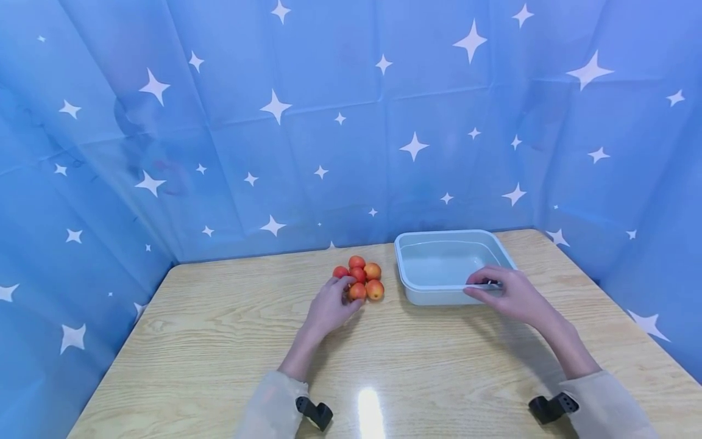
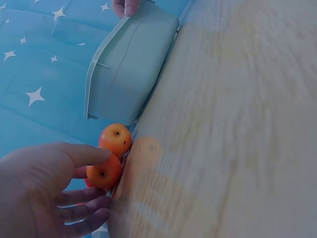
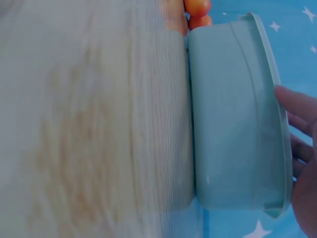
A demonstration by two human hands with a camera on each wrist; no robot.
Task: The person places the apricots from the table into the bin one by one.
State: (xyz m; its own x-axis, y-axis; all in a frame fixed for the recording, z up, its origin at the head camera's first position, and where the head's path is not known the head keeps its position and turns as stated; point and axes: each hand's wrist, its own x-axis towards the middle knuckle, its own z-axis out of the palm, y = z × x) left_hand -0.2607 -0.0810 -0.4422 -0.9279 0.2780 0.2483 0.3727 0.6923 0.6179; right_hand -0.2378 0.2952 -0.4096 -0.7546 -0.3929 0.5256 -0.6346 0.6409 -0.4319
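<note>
Several small red-orange apples [image 1: 375, 289] sit clustered on the wooden table. My left hand [image 1: 331, 305] is at the cluster's near left side, thumb and fingers curled round the nearest apple [image 2: 103, 173]. In the left wrist view the thumb lies across its upper side, and the other fingers are on its far side and below. Right of the apples stands a pale blue-green plastic bin [image 1: 439, 297], upright with its open top up. My right hand [image 1: 507, 292] pinches the bin's near rim toward its right corner, the thumb [image 3: 292, 101] on the outside and the fingers over the inside.
The light wooden table [image 1: 219, 341] ends at a blue curtain [image 1: 340, 152] with white stars, which rises along the back and sides. Both sleeves carry a small black device [image 1: 314, 413] at the wrist. A bright reflection lies on the table's near part.
</note>
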